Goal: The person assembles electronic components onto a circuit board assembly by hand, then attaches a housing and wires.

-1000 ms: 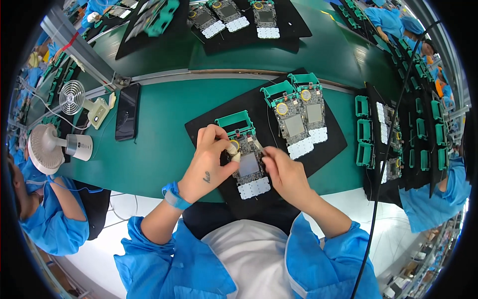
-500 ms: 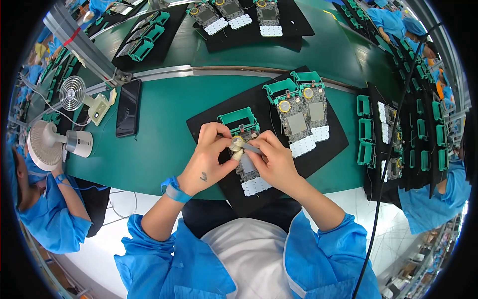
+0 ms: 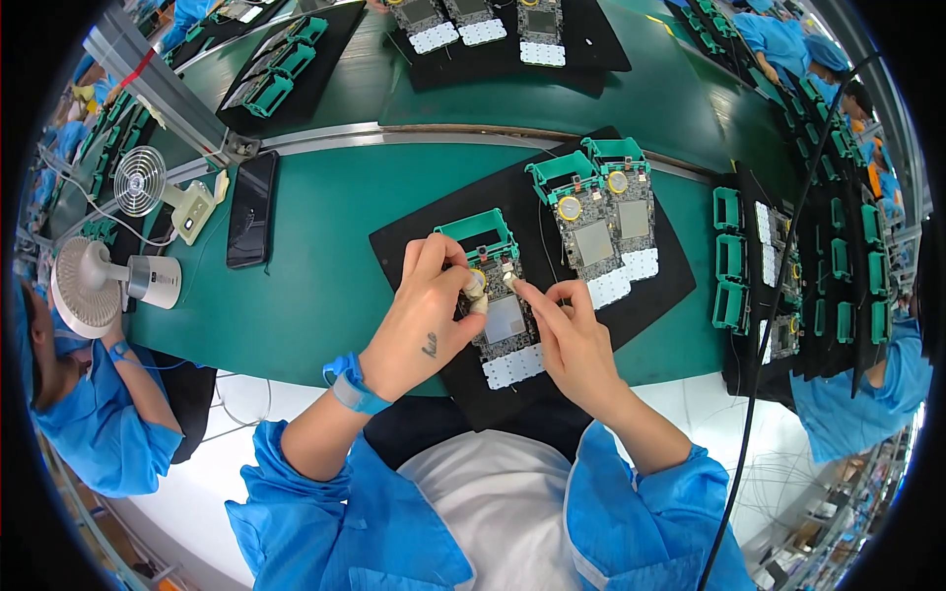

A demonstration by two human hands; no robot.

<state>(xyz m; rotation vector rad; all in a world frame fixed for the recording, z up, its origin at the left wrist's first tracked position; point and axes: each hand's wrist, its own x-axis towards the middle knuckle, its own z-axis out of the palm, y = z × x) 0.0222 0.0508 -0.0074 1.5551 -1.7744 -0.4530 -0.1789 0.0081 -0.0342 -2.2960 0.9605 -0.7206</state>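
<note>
My left hand (image 3: pixel 419 310) is over the left edge of a circuit board (image 3: pixel 522 340), thumb and forefinger pinched near its round coin battery (image 3: pixel 479 280). Pale finger cots cover those fingertips; whatever they grip is hidden. My right hand (image 3: pixel 579 345) reaches in from the right. Its forefinger stretches to a small white part (image 3: pixel 509 279) on the board's upper right, while the other fingers curl inward and conceal what they may hold. A green plastic frame (image 3: pixel 480 232) is at the board's far end, and a white dotted panel (image 3: pixel 513 367) at its near end.
Two similar boards (image 3: pixel 594 241) lie to the right on the black mat (image 3: pixel 409 241). Left on the green table are a phone (image 3: pixel 252 209) and two small fans (image 3: pixel 87 286). More boards and frames (image 3: pixel 727 256) line the right side. A black cable (image 3: pixel 754 379) hangs at right.
My hands have parted slightly. The grey strip-like tool between them has gone from sight. My right forefinger has extended onto the board, and my left fingers stay near the battery.
</note>
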